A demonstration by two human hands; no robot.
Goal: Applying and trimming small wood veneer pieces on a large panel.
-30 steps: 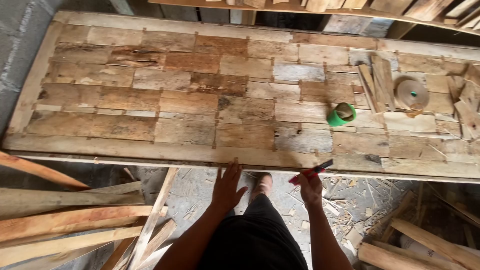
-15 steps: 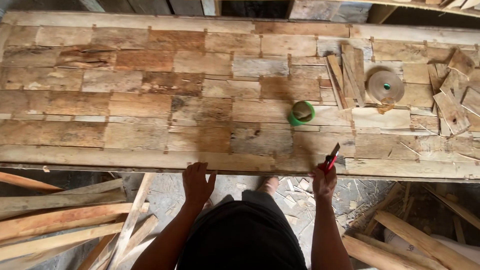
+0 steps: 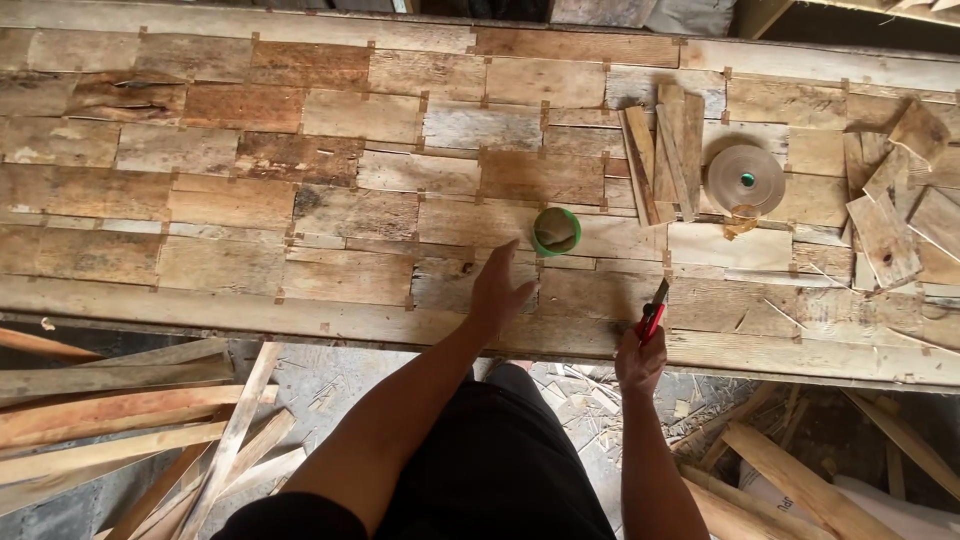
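I see left hand [image 3: 497,293], fingers spread, at 7 o'clock of green tape roll [image 3: 556,231]; right hand [image 3: 638,358] fingers clamped on red cutter [image 3: 654,313] above the counter [image 3: 200,300]

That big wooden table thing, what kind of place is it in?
Probably a woodworking shop. The long panel is pieced from many small boards, loose offcuts lie on it, and wood strips and chips litter the floor. The right hand holds a red cutter.

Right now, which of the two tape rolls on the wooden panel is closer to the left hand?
The green-rimmed roll, just beyond the left hand. The other, a flat brown roll, lies farther right, past the wood strips.
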